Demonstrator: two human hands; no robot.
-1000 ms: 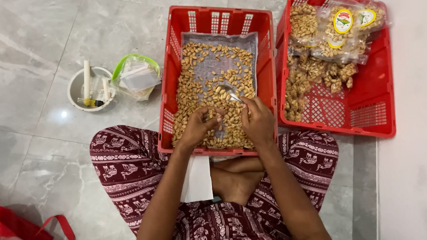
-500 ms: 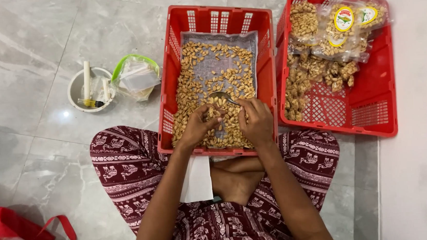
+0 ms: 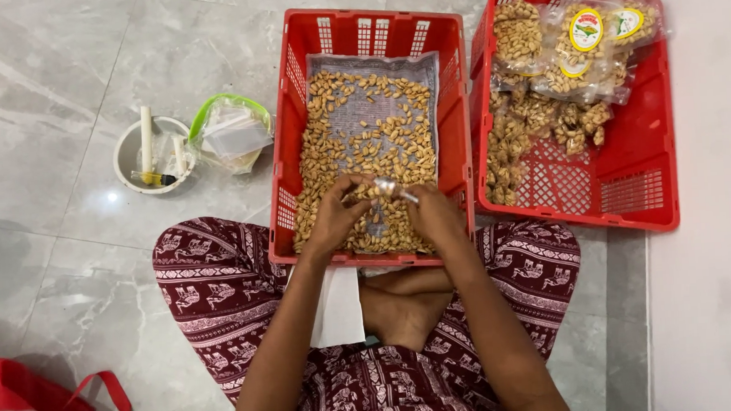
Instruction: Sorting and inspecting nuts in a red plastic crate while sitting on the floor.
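A: Two hands over the near end of the middle red crate [image 3: 453,126]. Left hand [image 3: 333,220] curled narrow among the loose nuts [image 3: 370,138], fingertips pinched, whatever is pinched too small to tell. Right hand [image 3: 434,214] closed on a small shiny metal tool [image 3: 394,187], its tip pointing up and left toward the crate's centre.

B: Handling?

A: Probably light, hard, brittle nuts; likely to crack or skid if squeezed. Best pinched one at a time between thumb and forefinger, across the narrow waist. Tool thin and stiff, likely slick; best gripped low on the shaft.

B: Anything hidden?

A: Plenty. Tool handle buried in the right palm. Nuts under both hands covered. Grey liner [image 3: 358,72] visible only through the gaps. Right of that crate, a second red crate [image 3: 653,132] with clear packets [image 3: 590,39], contents bunched and hard to count. Left of it, a white bowl [image 3: 129,155] of small sticks and a green-rimmed tub [image 3: 228,133], contents unclear. Far left and nearer than the crate, a red bag [image 3: 50,397] cut off by the frame edge.
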